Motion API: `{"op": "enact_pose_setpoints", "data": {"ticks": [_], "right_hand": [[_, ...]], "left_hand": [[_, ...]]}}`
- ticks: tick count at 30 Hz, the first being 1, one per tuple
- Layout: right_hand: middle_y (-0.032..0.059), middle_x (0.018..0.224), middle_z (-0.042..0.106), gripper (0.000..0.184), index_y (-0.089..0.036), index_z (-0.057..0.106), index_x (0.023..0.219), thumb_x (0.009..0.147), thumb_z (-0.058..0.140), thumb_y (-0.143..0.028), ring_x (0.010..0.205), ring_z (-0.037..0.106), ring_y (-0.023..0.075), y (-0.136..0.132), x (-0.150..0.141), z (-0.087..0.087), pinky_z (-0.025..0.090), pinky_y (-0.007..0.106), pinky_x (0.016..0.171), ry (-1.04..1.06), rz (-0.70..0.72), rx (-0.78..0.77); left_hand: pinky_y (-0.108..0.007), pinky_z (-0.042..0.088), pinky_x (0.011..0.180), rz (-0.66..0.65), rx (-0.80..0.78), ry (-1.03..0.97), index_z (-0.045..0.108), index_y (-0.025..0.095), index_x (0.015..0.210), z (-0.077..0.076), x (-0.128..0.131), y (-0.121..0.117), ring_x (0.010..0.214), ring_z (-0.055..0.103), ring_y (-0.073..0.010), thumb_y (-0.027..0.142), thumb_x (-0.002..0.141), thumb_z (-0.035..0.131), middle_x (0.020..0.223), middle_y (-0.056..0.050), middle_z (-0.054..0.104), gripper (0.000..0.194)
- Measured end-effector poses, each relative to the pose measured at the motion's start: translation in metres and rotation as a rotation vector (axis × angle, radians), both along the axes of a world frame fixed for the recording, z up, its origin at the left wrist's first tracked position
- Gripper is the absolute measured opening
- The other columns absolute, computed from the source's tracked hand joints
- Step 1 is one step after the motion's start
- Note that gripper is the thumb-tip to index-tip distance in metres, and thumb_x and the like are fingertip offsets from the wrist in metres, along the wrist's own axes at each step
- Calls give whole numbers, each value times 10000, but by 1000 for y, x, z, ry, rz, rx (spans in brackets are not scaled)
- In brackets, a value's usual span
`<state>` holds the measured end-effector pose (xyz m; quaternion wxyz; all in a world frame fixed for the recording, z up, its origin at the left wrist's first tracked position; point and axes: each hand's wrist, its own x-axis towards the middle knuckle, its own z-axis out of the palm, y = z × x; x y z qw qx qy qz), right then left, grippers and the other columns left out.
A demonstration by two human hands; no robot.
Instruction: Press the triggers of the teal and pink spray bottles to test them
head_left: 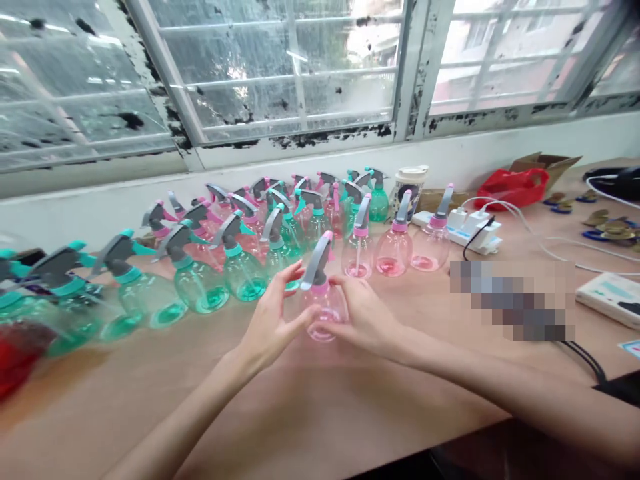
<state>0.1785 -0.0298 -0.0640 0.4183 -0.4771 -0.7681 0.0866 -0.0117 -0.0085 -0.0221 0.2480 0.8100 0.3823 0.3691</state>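
A clear pink spray bottle point(324, 308) with a grey and pink trigger head stands upright between my two hands. My left hand point(277, 319) is at its left side, thumb across the front of the bottle and fingers reaching behind. From the right, my right hand point(367, 312) wraps the bottle, its thumb also across the front. Just right of them is a row of pink spray bottles, the nearest pink bottle point(357, 257) close to my right fingers. Left of my hands runs a row of green spray bottles point(201, 285).
More pink and green bottles crowd along the wall behind. At the back are a paper cup point(413, 183), a white power strip point(475, 232) with cables, and a red plastic bag point(515, 187). A pixelated item point(513, 300) lies on the wooden table point(280, 413).
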Motion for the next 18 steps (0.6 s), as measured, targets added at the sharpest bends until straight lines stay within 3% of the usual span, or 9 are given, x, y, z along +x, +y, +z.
{"op": "enact_pose_setpoints", "data": {"ticks": [5, 8, 18], "right_hand": [[178, 1131, 617, 621, -104, 576, 1204, 737, 793, -451, 1114, 551, 351, 33, 6, 14, 476, 481, 929, -183, -188, 18], [165, 1087, 618, 549, -126, 600, 1168, 768, 761, -466, 1094, 550, 349, 50, 6, 22, 491, 468, 895, -290, -271, -15], [186, 1151, 643, 455, -125, 570, 1177, 851, 690, -419, 1107, 580, 346, 74, -2, 32, 523, 442, 810, -377, -358, -78]], "left_hand": [[-455, 514, 975, 100, -39, 165, 461, 220, 1288, -34, -38, -10, 1216, 565, -270, 387, 915, 552, 1328, -120, 547, 419], [-484, 493, 1006, 129, 15, 301, 522, 231, 1206, -49, -54, -14, 1177, 587, -276, 348, 924, 536, 1262, -107, 578, 305], [-483, 523, 991, 43, 206, 479, 588, 207, 1201, -65, -59, -10, 1196, 601, -304, 296, 895, 547, 1291, -130, 619, 321]]}}
